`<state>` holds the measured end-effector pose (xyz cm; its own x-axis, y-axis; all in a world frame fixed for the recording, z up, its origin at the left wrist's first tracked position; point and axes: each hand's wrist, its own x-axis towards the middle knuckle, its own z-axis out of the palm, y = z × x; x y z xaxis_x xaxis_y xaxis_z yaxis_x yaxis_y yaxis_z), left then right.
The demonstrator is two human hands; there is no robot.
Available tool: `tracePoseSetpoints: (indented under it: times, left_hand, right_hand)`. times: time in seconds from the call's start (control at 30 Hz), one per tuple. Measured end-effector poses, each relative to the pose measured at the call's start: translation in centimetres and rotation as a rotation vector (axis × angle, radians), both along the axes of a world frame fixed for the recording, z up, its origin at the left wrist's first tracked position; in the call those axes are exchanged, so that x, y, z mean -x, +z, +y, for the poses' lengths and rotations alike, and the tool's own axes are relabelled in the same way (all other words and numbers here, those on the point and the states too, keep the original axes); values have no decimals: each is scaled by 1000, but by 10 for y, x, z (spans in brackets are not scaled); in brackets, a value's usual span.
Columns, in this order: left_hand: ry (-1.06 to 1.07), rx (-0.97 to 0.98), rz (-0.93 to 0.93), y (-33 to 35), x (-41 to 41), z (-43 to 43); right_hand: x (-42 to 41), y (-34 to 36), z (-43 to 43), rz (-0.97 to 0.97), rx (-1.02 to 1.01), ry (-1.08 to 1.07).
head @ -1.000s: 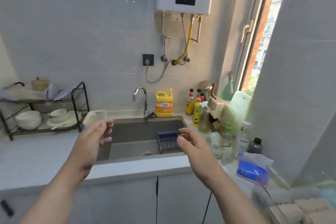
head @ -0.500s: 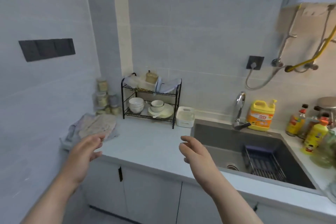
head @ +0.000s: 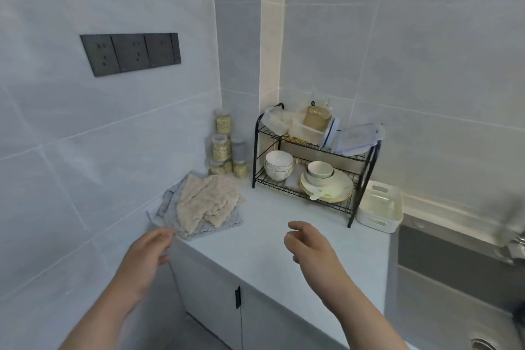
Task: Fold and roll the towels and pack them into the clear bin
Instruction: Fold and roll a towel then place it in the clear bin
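A pile of towels lies in the counter's left corner against the wall: a crumpled cream towel (head: 208, 202) on top of grey towels (head: 170, 204). My left hand (head: 147, 250) hovers just in front of the pile's near edge, fingers relaxed, holding nothing. My right hand (head: 309, 244) hangs over the counter to the right of the pile, fingers loosely curled and empty. No clear bin is in view.
A black two-tier dish rack (head: 309, 167) with bowls, plates and plastic containers stands at the back. Stacked jars (head: 224, 148) sit in the corner. A white basket (head: 379, 207) is beside the rack. The sink (head: 454, 258) lies at the right. The counter (head: 264, 236) edge runs diagonally.
My view has swung left from the sink toward the counter corner. The towel pile now lies close in front of my left hand, and both hands stay raised and empty.
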<state>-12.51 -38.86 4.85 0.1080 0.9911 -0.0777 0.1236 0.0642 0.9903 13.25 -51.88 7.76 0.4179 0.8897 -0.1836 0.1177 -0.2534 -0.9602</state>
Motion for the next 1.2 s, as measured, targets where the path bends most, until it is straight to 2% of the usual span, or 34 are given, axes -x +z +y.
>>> tracePoseSetpoints:
  times: [0.2, 0.43, 0.67, 0.87, 0.97, 1.07, 1.2]
  left_hand:
    - [51, 16, 82, -5, -25, 75]
    - [14, 14, 245, -22, -51, 172]
    - [-223, -16, 455, -65, -81, 326]
    - [-474, -140, 860, -133, -98, 425]
    - [-612, -149, 935, -161, -98, 444]
    - [-589, -234, 986, -169, -97, 439]
    - [-596, -418, 915, -162, -85, 429]
  right_hand:
    - [-31, -17, 118, -27, 51, 119]
    - [-36, -58, 238, -106, 153, 141]
    - [-34, -119, 380, -216, 286, 75]
    - [-36, -172, 494, -385, 397, 181]
    - [-34, -194, 523, -516, 452, 261]
    - [-29, -206, 533, -562, 514, 339]
    - [-29, -201, 533, -762, 556, 427]
